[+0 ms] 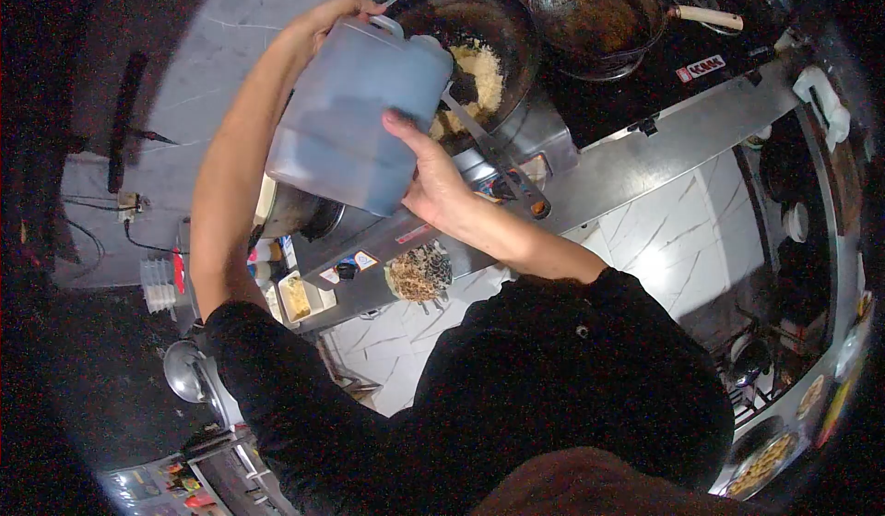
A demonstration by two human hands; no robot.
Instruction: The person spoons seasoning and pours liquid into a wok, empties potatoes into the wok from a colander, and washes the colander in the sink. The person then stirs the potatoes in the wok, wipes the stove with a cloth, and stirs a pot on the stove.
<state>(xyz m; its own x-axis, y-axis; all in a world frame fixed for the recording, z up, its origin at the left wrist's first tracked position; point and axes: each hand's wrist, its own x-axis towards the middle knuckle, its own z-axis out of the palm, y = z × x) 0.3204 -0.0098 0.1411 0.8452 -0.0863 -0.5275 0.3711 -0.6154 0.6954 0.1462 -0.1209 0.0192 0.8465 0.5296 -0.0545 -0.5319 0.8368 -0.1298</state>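
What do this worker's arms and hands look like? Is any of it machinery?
No machinery shows: these are human arms. The left hand and right hand are bare, with no gloves to be seen. Both forearms are uncovered, with no watch, cable or marking visible. Plain black sleeves end near the elbows.

- Counter: steel, with a shiny front edge.
- Wall: grey with pale veins, behind the counter and past its left end.
- Socket: on the wall, left of the counter, with dark cords.
- Floor: glossy white tiles with thin dark veins, in front of the counter.
- Glare: bright white patch on the floor, near the counter.
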